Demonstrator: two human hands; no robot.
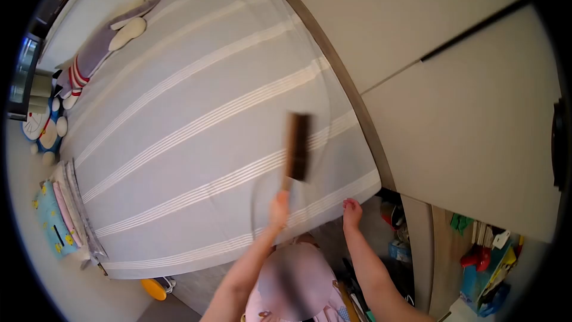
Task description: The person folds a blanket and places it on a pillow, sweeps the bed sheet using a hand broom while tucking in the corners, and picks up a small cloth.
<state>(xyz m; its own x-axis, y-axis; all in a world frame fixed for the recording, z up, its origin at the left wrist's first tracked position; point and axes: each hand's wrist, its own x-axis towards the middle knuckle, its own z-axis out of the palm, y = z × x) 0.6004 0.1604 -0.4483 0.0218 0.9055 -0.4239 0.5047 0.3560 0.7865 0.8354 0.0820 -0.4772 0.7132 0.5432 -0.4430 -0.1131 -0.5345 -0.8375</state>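
Observation:
My left hand point(279, 210) is closed round the handle of a long brush point(298, 146) with a wooden back and dark bristles. The brush is slightly blurred and lies over the grey bed sheet point(179, 137) with white stripes, its bristles facing right; whether they touch the sheet I cannot tell. Beyond the bed's near right corner, my right hand point(352, 209) hangs over the floor with its fingers curled together. Anything between those fingers is too small to make out.
Plush toys point(89, 62) lie along the bed's far left edge, with folded bedding point(62, 214) nearer. A large pale cabinet point(465, 113) borders the bed on the right. Shelves with small items point(485, 262) stand at the lower right. A yellow round object point(154, 288) is by the floor.

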